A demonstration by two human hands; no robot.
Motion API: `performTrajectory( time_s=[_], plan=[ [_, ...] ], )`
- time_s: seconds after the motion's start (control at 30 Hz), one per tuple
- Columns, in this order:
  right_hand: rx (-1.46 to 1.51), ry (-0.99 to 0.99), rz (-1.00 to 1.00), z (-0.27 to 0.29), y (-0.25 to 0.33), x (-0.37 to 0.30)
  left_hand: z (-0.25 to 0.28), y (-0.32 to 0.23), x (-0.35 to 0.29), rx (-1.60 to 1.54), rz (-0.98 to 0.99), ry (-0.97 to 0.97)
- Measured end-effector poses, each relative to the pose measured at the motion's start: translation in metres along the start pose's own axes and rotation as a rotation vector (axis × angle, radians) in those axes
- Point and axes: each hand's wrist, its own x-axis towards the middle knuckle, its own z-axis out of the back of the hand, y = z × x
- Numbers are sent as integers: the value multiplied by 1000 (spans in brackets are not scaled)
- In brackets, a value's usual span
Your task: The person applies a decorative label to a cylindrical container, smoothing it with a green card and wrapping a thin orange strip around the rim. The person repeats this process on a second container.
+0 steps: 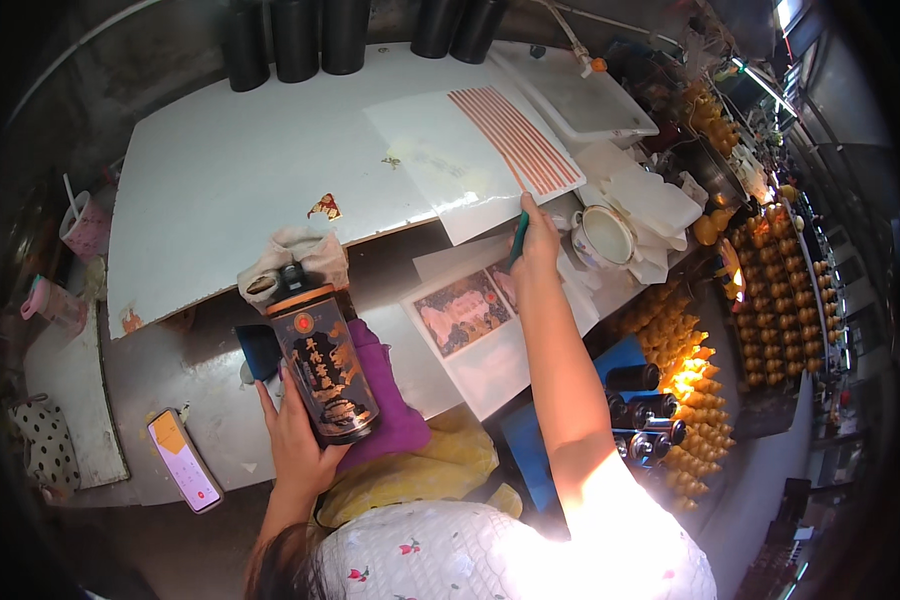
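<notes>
My left hand (298, 430) is wrapped round the lower side of a black bottle (325, 370) with an orange and gold printed label. The bottle leans back, its dark neck toward a crumpled whitish cloth (300, 255). A purple cloth (385, 400) lies beside it, and a dark blue flat thing (257, 350) shows by my left fingers. Reaching forward, my right hand (538, 240) is closed on a slim green tool (519, 240) whose kind I cannot make out. Its fingertips meet the near end of an orange strip on a sheet of strip stickers (515, 140).
Printed label sheets (460, 312) lie on the metal table, with a white enamel pot (602, 235) to their right. A lit phone (185, 460) is at the left. Black cylinders (342, 35) line the far edge. More bottles (645, 410) stand at lower right.
</notes>
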Motion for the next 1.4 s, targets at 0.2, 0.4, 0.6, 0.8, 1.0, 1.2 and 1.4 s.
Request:
performTrajectory(
  time_s=[0.2,0.4,0.6,0.8,1.0,1.2,1.4],
  plan=[
    [145,-85,168,6,-9,7,-4,-1,1,-3,-20,-17],
    [-157,-80,632,24,-8,4,-4,-2,-6,-65,24,-79],
    [-329,372,814,22,38,-75,-8,3,4,-103,-58,-131],
    [-99,544,532,28,82,-159,-6,0,2,-175,-76,-189],
    [-197,665,482,57,88,-189,-6,2,3,-188,-84,-180],
    [-217,591,548,68,85,-207,-5,-7,-7,-222,-52,-207],
    [-334,1099,519,52,71,-270,14,-59,-17,-392,-188,-76]
  ],
)
